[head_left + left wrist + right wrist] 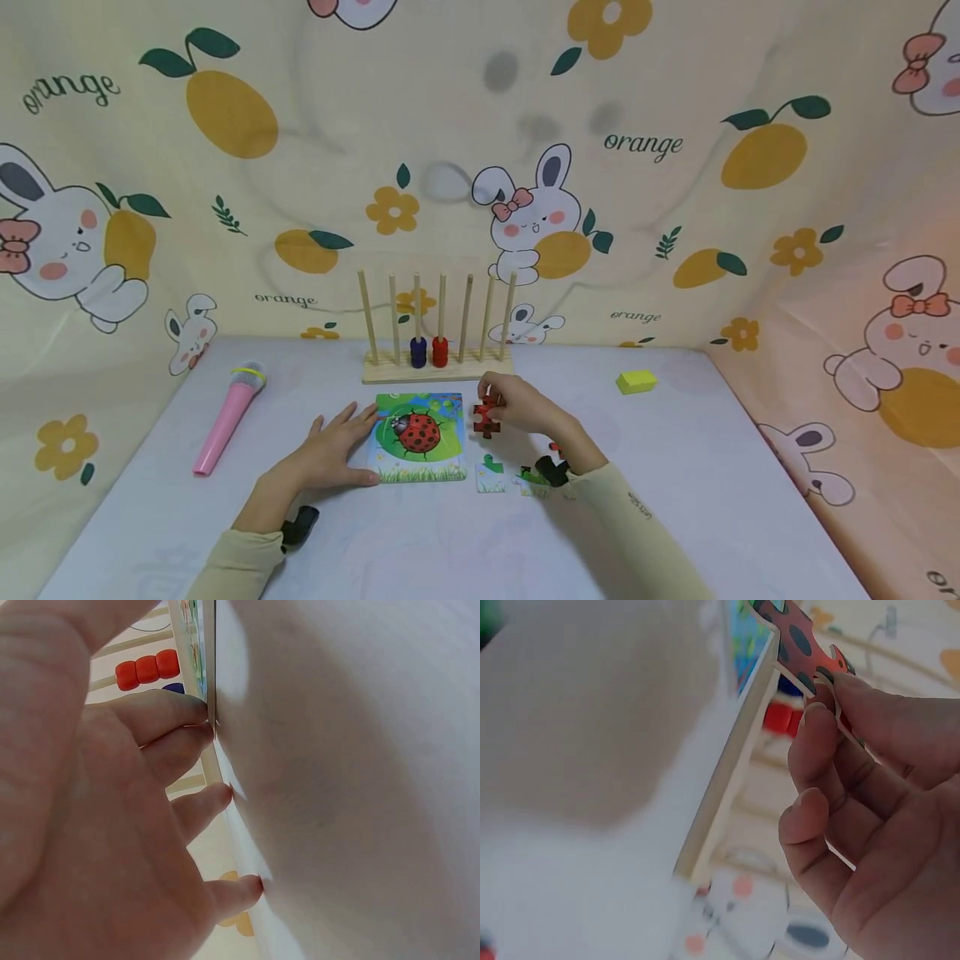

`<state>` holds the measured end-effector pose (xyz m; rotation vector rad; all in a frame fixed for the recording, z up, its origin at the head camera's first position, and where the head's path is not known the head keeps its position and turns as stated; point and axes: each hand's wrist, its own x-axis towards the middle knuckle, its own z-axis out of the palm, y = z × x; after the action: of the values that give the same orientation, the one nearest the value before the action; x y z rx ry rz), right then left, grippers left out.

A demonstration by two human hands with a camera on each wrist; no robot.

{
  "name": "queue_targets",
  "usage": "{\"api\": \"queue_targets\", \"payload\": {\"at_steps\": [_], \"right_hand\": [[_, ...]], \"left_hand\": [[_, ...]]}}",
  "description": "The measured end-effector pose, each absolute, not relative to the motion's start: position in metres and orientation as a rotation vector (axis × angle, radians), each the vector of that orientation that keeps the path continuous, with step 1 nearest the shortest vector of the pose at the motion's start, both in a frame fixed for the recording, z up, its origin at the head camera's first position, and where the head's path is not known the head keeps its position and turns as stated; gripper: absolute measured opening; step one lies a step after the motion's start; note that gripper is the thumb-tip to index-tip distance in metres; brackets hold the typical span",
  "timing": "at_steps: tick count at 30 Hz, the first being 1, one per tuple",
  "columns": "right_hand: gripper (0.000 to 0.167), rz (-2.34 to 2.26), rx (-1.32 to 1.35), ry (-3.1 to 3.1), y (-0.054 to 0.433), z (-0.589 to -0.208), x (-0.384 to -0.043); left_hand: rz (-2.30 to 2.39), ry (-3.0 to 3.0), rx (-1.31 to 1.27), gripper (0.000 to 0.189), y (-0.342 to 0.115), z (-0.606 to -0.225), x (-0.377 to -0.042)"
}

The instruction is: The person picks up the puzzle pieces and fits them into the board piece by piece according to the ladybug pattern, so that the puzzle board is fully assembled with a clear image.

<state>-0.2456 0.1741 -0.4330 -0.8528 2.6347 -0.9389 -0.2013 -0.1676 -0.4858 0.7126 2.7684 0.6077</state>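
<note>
A square puzzle board point(450, 456) with a ladybug picture lies flat on the table. My left hand point(326, 454) rests at its left side, fingers spread and fairly straight, the fingertips and thumb at the board's edge. In the left wrist view, two fingertips point(201, 733) meet that edge. Just right of the board, my right hand point(525, 406) pinches a red, black-spotted puzzle piece point(486, 425) between thumb and fingers. The right wrist view shows this piece point(799, 645) held up off the table. Loose puzzle pieces point(491, 478) lie below the right hand, some partly hidden by the wrist.
Behind the board stands a wooden rod rack point(450, 374) with blue beads point(417, 353) and red beads point(440, 353). A pink toy microphone point(225, 429) lies at the left. A yellow block point(636, 382) sits at the right. Patterned cloth point(450, 100) surrounds the table.
</note>
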Motion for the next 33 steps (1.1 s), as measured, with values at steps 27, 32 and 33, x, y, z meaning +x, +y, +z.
{"api": "queue_targets", "payload": {"at_steps": [27, 32, 33], "right_hand": [[0.026, -0.787, -0.799, 2.625, 0.074, -0.458, -0.248], [0.037, -0.691, -0.818, 2.677, 0.069, -0.463, -0.245], [0.038, -0.687, -0.824, 2.681, 0.068, -0.463, -0.244]], "left_hand": [[0.603, 2.769, 0.727, 0.101, -0.168, -0.485, -0.203], [0.613, 2.768, 0.737, 0.102, -0.169, -0.486, -0.202], [0.617, 2.768, 0.739, 0.102, -0.169, -0.486, -0.202]]}}
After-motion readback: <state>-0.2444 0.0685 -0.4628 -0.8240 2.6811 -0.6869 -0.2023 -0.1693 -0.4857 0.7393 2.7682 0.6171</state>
